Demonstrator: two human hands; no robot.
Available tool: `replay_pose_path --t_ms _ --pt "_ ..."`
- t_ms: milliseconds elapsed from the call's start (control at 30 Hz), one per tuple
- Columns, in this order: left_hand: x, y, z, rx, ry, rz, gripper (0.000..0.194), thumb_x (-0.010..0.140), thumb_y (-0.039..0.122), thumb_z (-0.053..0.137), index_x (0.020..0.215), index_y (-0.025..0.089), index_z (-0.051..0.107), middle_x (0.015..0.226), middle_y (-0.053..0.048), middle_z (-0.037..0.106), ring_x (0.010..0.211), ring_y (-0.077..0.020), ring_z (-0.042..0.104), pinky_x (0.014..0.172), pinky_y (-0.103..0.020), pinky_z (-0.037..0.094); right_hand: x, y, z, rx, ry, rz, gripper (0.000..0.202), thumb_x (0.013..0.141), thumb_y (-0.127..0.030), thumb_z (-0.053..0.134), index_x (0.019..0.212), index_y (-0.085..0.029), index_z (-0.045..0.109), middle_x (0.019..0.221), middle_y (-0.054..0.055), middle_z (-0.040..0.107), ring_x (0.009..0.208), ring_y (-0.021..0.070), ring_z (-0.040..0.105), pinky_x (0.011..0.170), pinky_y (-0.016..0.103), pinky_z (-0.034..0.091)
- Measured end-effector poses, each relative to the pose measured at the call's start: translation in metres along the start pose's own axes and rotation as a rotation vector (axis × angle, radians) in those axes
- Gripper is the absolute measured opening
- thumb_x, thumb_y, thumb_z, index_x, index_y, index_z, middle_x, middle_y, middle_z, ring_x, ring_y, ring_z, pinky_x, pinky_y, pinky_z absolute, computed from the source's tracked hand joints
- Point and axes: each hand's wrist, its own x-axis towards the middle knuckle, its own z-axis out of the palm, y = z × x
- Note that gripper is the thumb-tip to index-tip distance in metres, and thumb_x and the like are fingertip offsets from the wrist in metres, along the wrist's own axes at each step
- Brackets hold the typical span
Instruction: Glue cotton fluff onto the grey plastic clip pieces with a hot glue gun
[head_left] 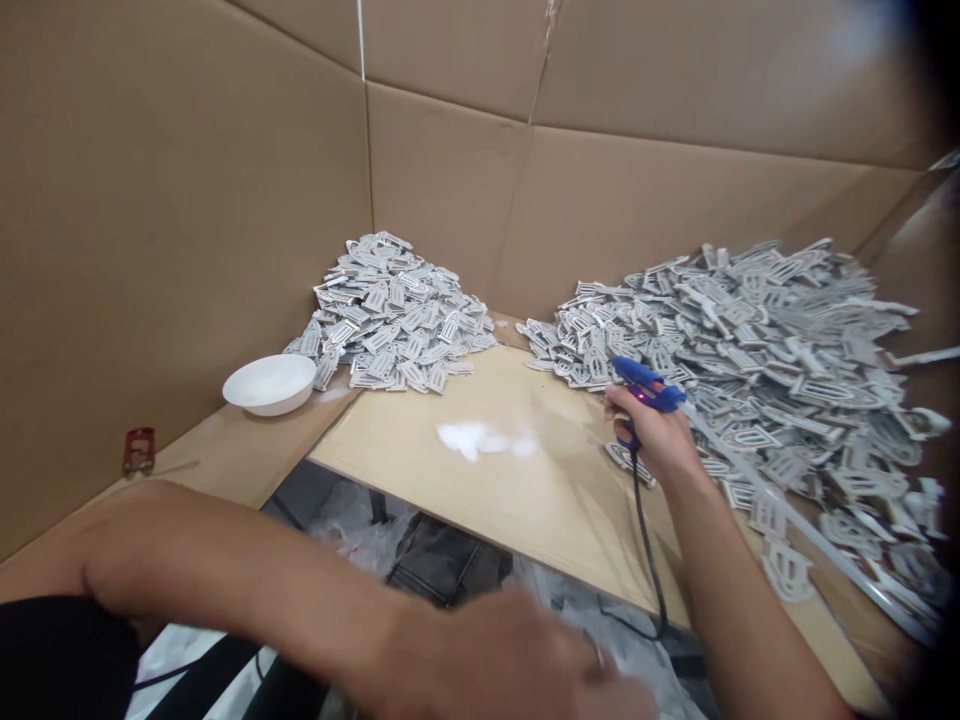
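A blue glue gun with a small lit spot and a black cord is gripped in my right hand, in front of the right pile. A clear glue stick trails from its back end. My left hand is blurred at the bottom edge, in front of the table; its fingers are smeared and I cannot make out what they hold. On the wooden board lies a white powdery patch. Small grey-white slotted pieces form a left pile and a larger right pile.
A white bowl stands left of the left pile. Farther left is a small red metal object. Cardboard walls enclose the back and sides. Plastic bags and dark cloth show below the board's front edge.
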Motion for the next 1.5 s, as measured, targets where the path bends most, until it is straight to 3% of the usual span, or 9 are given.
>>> replay_pose_path --t_ms 200,433,533,633,800,1000,1233,1400,1500 --pt "0.012 -0.073 -0.057 0.343 0.587 -0.263 0.015 0.097 0.016 0.043 0.097 0.019 0.057 0.095 -0.011 0.064 0.081 -0.0215 0.055 0.075 -0.036 0.047 0.002 0.002 -0.001 0.002 -0.003 -0.002 0.04 0.064 -0.045 0.091 0.077 -0.02 0.063 0.072 0.003 0.063 0.06 0.0119 0.052 0.038 0.02 0.029" --pt "0.005 -0.12 -0.137 -0.001 1.112 -0.442 0.035 0.101 0.027 0.04 0.066 0.021 0.045 0.059 0.001 0.045 0.062 -0.0153 0.051 0.061 -0.03 0.037 0.002 0.002 0.0 -0.021 0.003 0.0 0.04 0.063 -0.046 0.09 0.077 -0.021 0.062 0.071 0.002 0.061 0.06 0.0128 0.051 0.038 0.02 0.028" --pt "0.005 -0.132 -0.159 -0.136 1.235 -0.534 0.02 0.098 0.03 0.051 0.08 0.022 0.052 0.058 0.005 0.043 0.055 -0.0145 0.054 0.057 -0.027 0.038 0.001 0.002 0.001 -0.052 0.011 -0.007 0.039 0.066 -0.047 0.089 0.077 -0.021 0.063 0.071 0.003 0.062 0.058 0.0123 0.05 0.038 0.021 0.029" --pt "0.006 -0.142 -0.166 -0.189 1.147 -0.576 0.014 0.086 0.024 0.068 0.099 0.02 0.061 0.063 0.005 0.053 0.05 -0.0131 0.054 0.055 -0.027 0.041 0.0 0.003 0.001 -0.065 -0.023 -0.021 0.036 0.069 -0.047 0.087 0.076 -0.021 0.063 0.071 0.002 0.061 0.056 0.0115 0.048 0.04 0.021 0.029" --pt "0.014 -0.147 -0.163 -0.132 0.553 -0.68 0.024 0.08 0.038 0.075 0.082 0.015 0.073 0.067 -0.006 0.067 0.055 -0.015 0.057 0.054 -0.027 0.04 0.0 0.009 0.001 -0.276 -0.068 -0.041 0.035 0.077 -0.054 0.078 0.074 -0.021 0.065 0.065 0.002 0.061 0.05 0.0124 0.045 0.043 0.026 0.032" --pt "0.068 -0.148 -0.142 0.193 0.199 -0.696 0.045 0.055 0.044 0.095 0.083 0.016 0.073 0.089 -0.008 0.077 0.078 -0.0211 0.067 0.062 -0.027 0.045 0.004 0.013 0.003 -0.796 -0.06 -0.254 0.029 0.08 -0.048 0.073 0.068 -0.023 0.064 0.066 0.004 0.065 0.063 0.0208 0.059 0.059 0.029 0.04" --pt "0.11 -0.171 -0.112 0.173 0.421 -0.458 0.017 0.08 0.022 0.076 0.072 0.018 0.061 0.082 -0.004 0.071 0.078 -0.0174 0.061 0.067 -0.027 0.041 0.012 0.021 -0.016 -1.337 0.14 -0.177 0.026 0.09 -0.032 0.058 0.097 -0.011 0.072 0.103 0.024 0.072 0.105 0.0366 0.064 0.093 0.043 0.046" --pt "0.107 -0.191 -0.1 0.012 0.711 -0.309 0.006 0.085 0.014 0.066 0.089 0.017 0.063 0.082 -0.001 0.067 0.076 -0.0157 0.058 0.066 -0.026 0.039 0.02 0.034 -0.035 -1.35 0.471 -0.04 0.044 0.092 -0.031 0.056 0.128 -0.007 0.066 0.153 0.029 0.048 0.146 0.0506 0.032 0.11 0.066 0.037" --pt "0.105 -0.194 -0.099 -0.127 0.77 -0.269 0.023 0.085 0.009 0.063 0.107 0.014 0.066 0.082 -0.001 0.068 0.076 -0.0156 0.06 0.07 -0.025 0.043 0.031 0.043 -0.047 -1.278 0.522 0.025 0.045 0.091 -0.026 0.055 0.134 -0.014 0.063 0.165 0.023 0.036 0.154 0.0521 0.02 0.113 0.073 0.03"
